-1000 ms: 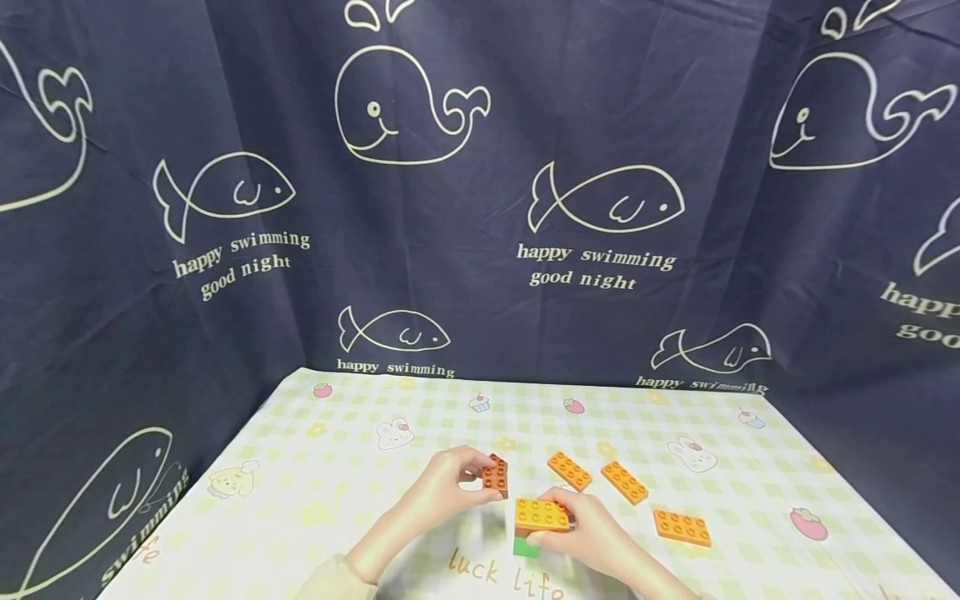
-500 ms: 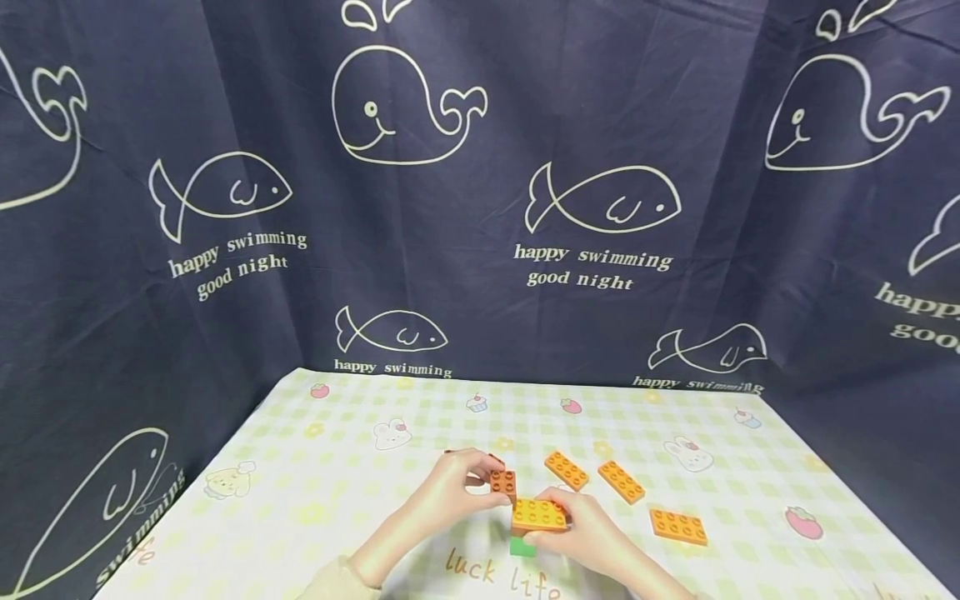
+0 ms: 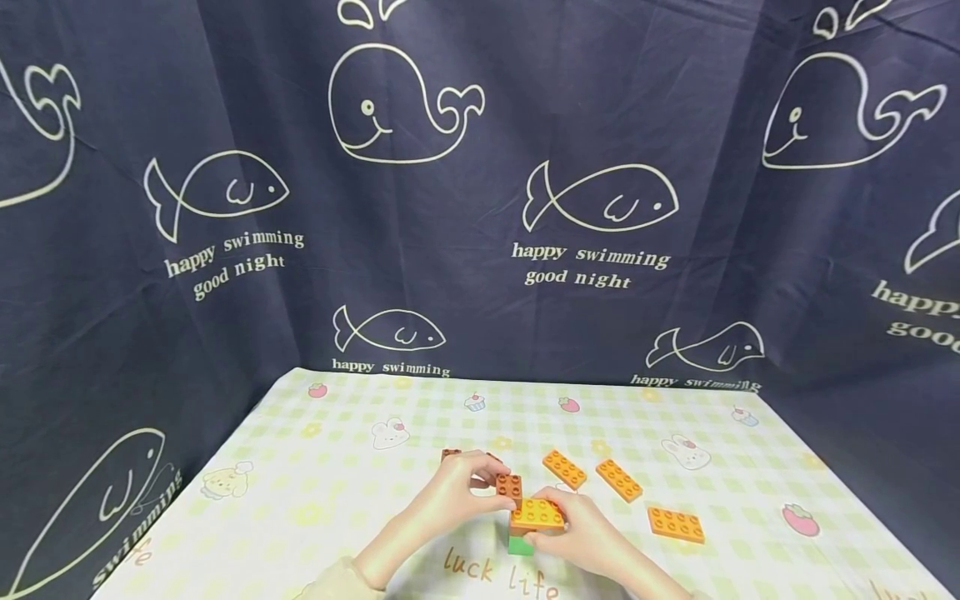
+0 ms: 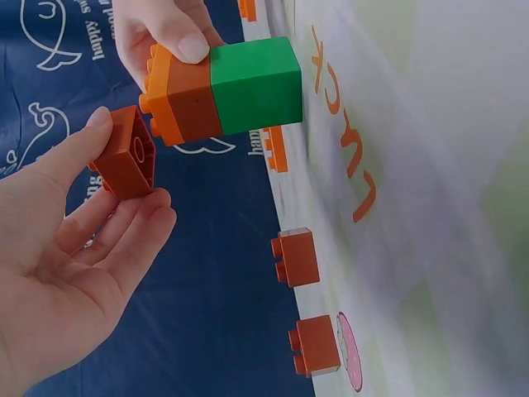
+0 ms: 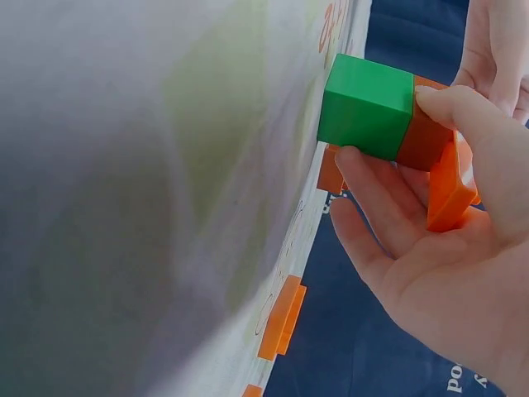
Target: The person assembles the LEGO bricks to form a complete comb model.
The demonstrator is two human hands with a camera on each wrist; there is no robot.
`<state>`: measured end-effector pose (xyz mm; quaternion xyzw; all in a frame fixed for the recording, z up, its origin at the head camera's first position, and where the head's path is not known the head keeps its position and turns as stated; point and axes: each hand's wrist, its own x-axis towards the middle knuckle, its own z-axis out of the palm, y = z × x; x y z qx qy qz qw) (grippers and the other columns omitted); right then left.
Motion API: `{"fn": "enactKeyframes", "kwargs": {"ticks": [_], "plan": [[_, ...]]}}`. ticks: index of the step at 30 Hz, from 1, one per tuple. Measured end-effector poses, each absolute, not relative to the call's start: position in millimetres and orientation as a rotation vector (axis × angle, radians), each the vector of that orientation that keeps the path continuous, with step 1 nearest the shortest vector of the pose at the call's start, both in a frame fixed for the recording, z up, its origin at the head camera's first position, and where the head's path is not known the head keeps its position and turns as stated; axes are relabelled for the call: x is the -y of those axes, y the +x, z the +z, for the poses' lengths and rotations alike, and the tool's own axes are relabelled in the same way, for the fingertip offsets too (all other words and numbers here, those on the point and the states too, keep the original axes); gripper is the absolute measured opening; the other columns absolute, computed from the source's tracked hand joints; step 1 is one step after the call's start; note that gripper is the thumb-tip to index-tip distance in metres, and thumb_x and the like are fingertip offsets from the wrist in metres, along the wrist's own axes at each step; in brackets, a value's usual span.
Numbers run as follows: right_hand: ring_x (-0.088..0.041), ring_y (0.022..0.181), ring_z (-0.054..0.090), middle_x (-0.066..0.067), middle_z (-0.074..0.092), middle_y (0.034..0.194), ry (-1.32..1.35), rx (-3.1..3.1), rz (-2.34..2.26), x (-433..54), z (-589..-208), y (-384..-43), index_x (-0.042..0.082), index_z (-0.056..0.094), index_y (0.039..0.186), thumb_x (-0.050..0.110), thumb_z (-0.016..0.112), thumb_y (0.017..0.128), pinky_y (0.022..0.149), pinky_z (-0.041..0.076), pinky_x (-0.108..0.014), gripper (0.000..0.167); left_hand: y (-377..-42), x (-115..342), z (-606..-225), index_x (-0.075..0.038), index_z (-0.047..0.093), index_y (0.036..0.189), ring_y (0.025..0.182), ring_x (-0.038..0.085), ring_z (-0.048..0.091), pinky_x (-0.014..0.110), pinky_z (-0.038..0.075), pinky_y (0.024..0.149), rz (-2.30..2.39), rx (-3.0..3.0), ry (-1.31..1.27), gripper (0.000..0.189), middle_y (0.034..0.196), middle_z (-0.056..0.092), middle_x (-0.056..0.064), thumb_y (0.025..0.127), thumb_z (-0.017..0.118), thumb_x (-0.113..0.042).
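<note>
In the head view my left hand (image 3: 453, 493) pinches a reddish-brown toy building brick (image 3: 508, 487) between thumb and fingers. The left wrist view shows its hollow underside turned towards the stack, right beside the top studs. My right hand (image 3: 576, 527) grips that stack by its sides. At its bottom is a green brick (image 4: 258, 85), then a brown brick (image 4: 195, 98), with an orange eight-stud plate (image 3: 538, 514) on top. The plate juts out sideways into the right palm (image 5: 463, 273). In the head view the held brick overlaps the plate's left end.
Three orange plates lie on the checked tablecloth: one behind the stack (image 3: 564, 468), another (image 3: 619, 480) farther right, and a third (image 3: 676, 524) at right. Two loose brown bricks, a nearer one (image 4: 297, 258) and another (image 4: 318, 346), sit behind my left hand. A dark curtain (image 3: 480, 208) surrounds the table.
My left hand has carried the brown brick rightward to the left end of the orange plate, turning it slightly. Loose brown bricks now show behind that hand. The right hand keeps holding the stack.
</note>
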<state>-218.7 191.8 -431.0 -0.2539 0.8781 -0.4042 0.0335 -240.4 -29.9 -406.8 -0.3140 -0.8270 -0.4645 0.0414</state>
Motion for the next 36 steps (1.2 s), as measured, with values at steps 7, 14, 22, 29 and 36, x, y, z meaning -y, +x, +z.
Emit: {"fn": "enactKeyframes", "kwargs": {"ticks": [7,14,22,29,36], "plan": [[0.001,0.074,0.054,0.007,0.065,0.09,-0.804,-2.694,-1.231,-192.5,-430.8,-218.6,0.014,0.062,0.106,0.027,0.071,0.081,0.064,0.045,-0.016,0.03,-239.9,27.8,-408.3,-0.008,0.068,0.1,0.082,0.004,0.061,0.018,0.057,0.078,-1.405,2.522,-0.981,0.031,0.095,0.068,0.002,0.076,0.078,-0.025],[0.001,0.073,0.053,0.005,0.065,0.094,-0.788,-2.686,-1.236,-192.9,-430.1,-218.9,0.013,0.062,0.108,0.031,0.071,0.082,0.062,0.045,-0.016,0.033,-239.2,23.8,-409.3,-0.01,0.068,0.1,0.082,0.001,0.06,0.016,0.056,0.078,-1.413,2.544,-0.971,0.031,0.094,0.068,-0.001,0.075,0.078,-0.026],[0.001,0.071,0.053,0.004,0.064,0.091,-0.784,-2.667,-1.251,-194.0,-430.0,-218.6,0.013,0.062,0.108,0.032,0.07,0.082,0.06,0.044,-0.016,0.033,-237.7,20.5,-410.6,-0.014,0.068,0.099,0.082,0.001,0.061,0.019,0.057,0.077,-1.395,2.6,-0.934,0.031,0.091,0.066,-0.007,0.075,0.078,-0.03],[0.0,0.07,0.052,0.004,0.064,0.091,-0.794,-2.654,-1.28,-194.3,-431.2,-218.4,0.013,0.062,0.107,0.031,0.07,0.082,0.059,0.045,-0.016,0.032,-237.9,18.8,-412.1,-0.012,0.068,0.099,0.081,-0.002,0.058,0.017,0.056,0.078,-1.417,2.565,-0.965,0.029,0.091,0.066,-0.005,0.075,0.078,-0.026],[0.001,0.067,0.051,0.005,0.064,0.088,-0.821,-2.66,-1.293,-195.4,-432.5,-219.0,0.012,0.062,0.105,0.029,0.071,0.082,0.057,0.046,-0.017,0.03,-237.9,16.4,-412.9,-0.012,0.069,0.1,0.08,-0.001,0.058,0.016,0.056,0.078,-1.413,2.558,-0.975,0.029,0.09,0.066,-0.005,0.076,0.078,-0.025]]}}
